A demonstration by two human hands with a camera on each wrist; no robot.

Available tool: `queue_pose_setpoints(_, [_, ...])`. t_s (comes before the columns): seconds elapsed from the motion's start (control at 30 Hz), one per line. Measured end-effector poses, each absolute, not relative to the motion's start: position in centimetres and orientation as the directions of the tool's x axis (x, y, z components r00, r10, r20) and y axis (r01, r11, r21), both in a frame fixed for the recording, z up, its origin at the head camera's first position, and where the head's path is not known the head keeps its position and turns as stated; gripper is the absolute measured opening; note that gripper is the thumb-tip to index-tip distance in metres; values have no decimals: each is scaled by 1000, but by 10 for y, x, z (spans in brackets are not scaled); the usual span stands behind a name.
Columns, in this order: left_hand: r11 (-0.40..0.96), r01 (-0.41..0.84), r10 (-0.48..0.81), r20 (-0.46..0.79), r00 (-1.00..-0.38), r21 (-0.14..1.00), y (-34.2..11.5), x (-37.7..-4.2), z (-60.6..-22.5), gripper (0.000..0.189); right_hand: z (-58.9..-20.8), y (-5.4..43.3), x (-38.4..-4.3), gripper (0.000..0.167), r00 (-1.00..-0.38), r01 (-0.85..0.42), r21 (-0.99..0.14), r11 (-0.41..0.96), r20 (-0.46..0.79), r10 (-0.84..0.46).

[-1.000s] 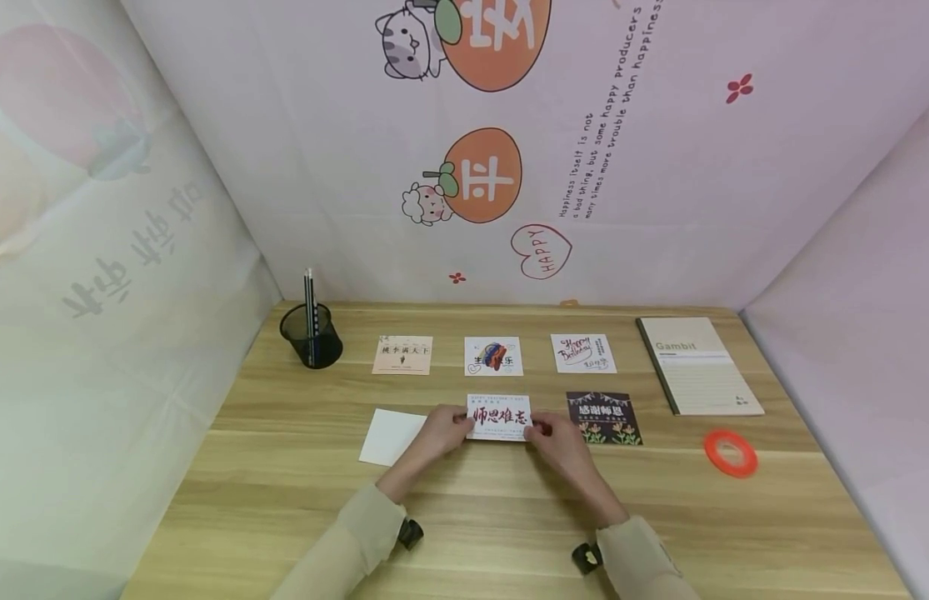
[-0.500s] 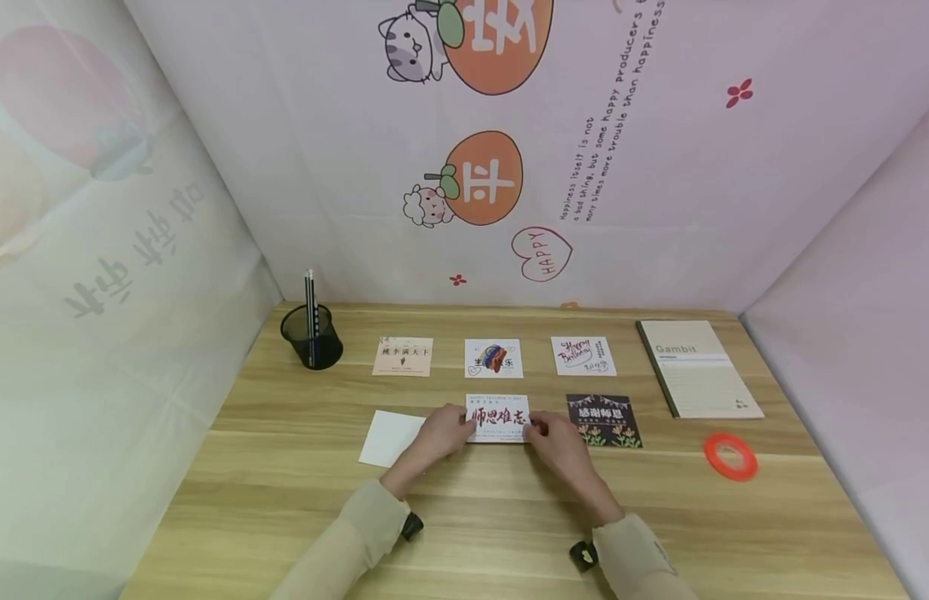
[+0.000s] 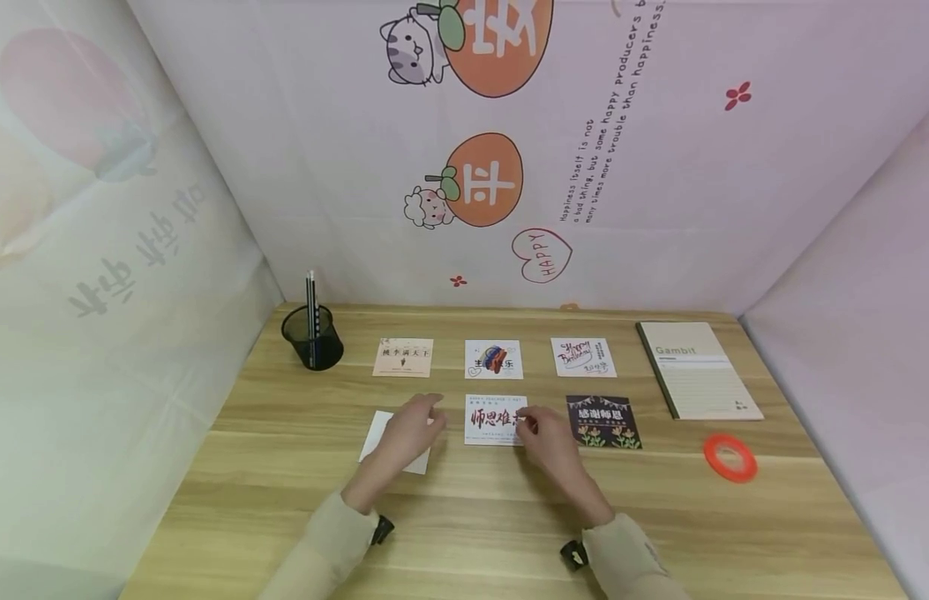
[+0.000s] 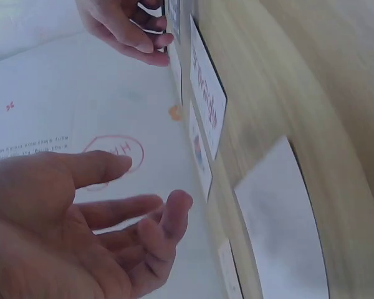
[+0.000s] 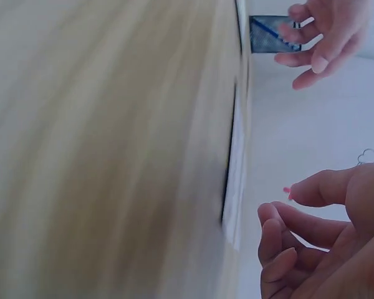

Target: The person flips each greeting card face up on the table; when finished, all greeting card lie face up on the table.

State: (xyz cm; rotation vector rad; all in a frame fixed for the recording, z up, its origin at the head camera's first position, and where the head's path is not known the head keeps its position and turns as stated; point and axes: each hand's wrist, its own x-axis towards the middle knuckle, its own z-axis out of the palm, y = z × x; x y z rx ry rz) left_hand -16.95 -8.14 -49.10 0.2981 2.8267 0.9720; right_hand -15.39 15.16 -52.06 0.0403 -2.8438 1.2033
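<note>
In the head view, a white card with red lettering [image 3: 494, 420] lies flat in the front row. Over its right edge hovers my right hand [image 3: 548, 442], fingers loosely bent; the right wrist view shows a gap between thumb and fingers with nothing in it. My left hand [image 3: 410, 432] is off the card's left side, above a blank white card [image 3: 371, 435] that it partly covers. In the left wrist view the left hand's fingers [image 4: 137, 212] are spread and hold nothing. A dark card with flowers [image 3: 603, 422] lies right of the right hand.
Behind lie a beige card [image 3: 402, 358], a white card with a colourful print [image 3: 481, 350] and a birthday card [image 3: 584, 357]. A mesh pen cup [image 3: 325, 346] with pencils stands back left. Right are a notebook [image 3: 704, 375] and a red tape roll [image 3: 747, 460]. Walls border the table.
Both hands have let go of the red-lettered card, which now lies flat. The left hand has moved left over the blank card; the right stays near the card's right edge.
</note>
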Motion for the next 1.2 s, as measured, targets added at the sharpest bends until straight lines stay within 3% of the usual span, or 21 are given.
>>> queue_pose_setpoints(0.2, [832, 194, 227, 0, -974, 520, -118, -166, -498, 49, -513, 127, -156, 22, -991, -132, -704, 698, 109, -78])
queue_pose_setpoints(0.37, [869, 247, 268, 12, -963, 430, -152, -161, -507, 64, -515, 110, -160, 19, -971, -238, -678, 696, 188, -150])
queue_pose_setpoints(0.6, [850, 300, 360, -62, -931, 432, -187, -152, -525, 86, -516, 85, -166, 22, -940, -337, -649, 682, 193, -280])
queue_pose_setpoints(0.77, [841, 306, 385, -97, -918, 446, -193, -152, -533, 92, -513, 63, -171, 24, -910, -397, -639, 659, 183, -371])
queue_pose_setpoints(0.9, [846, 344, 411, -88, -907, 408, -191, -154, -536, 91, -515, 45, -172, 28, -895, -431, -554, 712, 163, -414])
queue_pose_setpoints(1.2, [860, 342, 406, -101, -908, 377, -186, -152, -537, 88, -516, 31, -170, 34, -907, -401, -487, 776, 88, -413])
